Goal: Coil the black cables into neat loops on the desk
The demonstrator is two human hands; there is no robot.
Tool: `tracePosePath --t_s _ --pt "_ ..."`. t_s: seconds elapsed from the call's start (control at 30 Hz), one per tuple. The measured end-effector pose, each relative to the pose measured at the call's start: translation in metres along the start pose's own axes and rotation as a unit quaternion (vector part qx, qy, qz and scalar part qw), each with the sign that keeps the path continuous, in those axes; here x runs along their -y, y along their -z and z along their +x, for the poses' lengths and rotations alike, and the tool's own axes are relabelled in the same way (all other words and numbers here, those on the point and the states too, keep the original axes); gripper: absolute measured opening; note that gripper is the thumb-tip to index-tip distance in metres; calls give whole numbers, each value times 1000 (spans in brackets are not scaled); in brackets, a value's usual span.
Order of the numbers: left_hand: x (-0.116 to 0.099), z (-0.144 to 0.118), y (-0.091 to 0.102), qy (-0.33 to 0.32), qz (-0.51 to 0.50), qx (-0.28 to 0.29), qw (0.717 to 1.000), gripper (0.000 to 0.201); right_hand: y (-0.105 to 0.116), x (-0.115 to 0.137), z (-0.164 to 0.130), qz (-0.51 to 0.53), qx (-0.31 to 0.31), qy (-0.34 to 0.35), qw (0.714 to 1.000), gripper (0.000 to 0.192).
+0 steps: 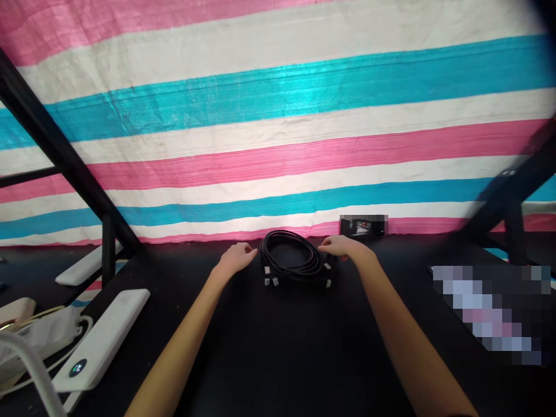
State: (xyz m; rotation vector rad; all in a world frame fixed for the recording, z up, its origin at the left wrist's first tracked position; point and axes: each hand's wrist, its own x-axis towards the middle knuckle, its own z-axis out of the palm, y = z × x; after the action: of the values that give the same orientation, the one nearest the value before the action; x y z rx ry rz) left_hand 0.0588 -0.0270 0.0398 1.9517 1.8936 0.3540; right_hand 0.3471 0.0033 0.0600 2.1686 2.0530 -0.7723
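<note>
A coil of black cable [299,271] lies on the black tabletop between my hands. Several small whitish connector ends or tags show around it, such as a pale piece [267,270] at its lower left and another [328,283] at lower right. My left hand [237,256] rests just left of the coil, thumb apart and pointing at it, other fingers partly hidden. On the opposite side, my right hand [341,246] reaches in with fingers extended, tips close to the coil's right edge. Whether they touch it I cannot tell. Neither hand visibly holds anything.
A phone-like dark device [362,227] leans at the back against the striped sheet [278,127]. At left lie a white power bank [106,336], a white power strip [41,341] and cords. A partly blurred flat object [490,313] is at right. Black frame bars [65,156] slant at both sides.
</note>
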Motion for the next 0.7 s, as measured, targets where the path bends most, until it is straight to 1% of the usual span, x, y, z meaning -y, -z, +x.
tracePosePath --t_s 0.17,0.27,0.33,0.4,0.47,0.53,0.57,0.6,0.67,0.7 --pt "0 -2 0 3 -11 -17 1000 35 1 1 -1 -1 1 4 1000 34" --pt "-4 -4 3 -13 -29 -48 998 30 1 1 -1 -2 4 7 1000 34" --pt "-12 -7 6 -40 -47 -92 994 28 1 0 -1 -4 8 7 1000 35" --pt "-25 -13 8 -83 -64 -139 985 28 1 -1 0 -8 14 7 1000 36" --pt "-42 -22 6 -140 -78 -160 974 26 1 -1 1 -13 22 10 1000 37" --pt "-57 -32 -4 -208 -82 -142 964 21 0 0 1 -20 35 17 999 37" --pt "-64 -37 -12 -266 -79 -123 953 22 0 1 1 -25 43 21 999 36" --pt "-69 -41 -21 -305 -65 -105 944 23 -1 3 1 -30 51 26 998 35" --pt "-75 -47 -40 -335 -16 -63 940 30 -2 7 -1 -43 61 36 997 34" --pt "-77 -49 -48 -337 16 -56 940 34 -3 10 -2 -50 62 39 996 33"
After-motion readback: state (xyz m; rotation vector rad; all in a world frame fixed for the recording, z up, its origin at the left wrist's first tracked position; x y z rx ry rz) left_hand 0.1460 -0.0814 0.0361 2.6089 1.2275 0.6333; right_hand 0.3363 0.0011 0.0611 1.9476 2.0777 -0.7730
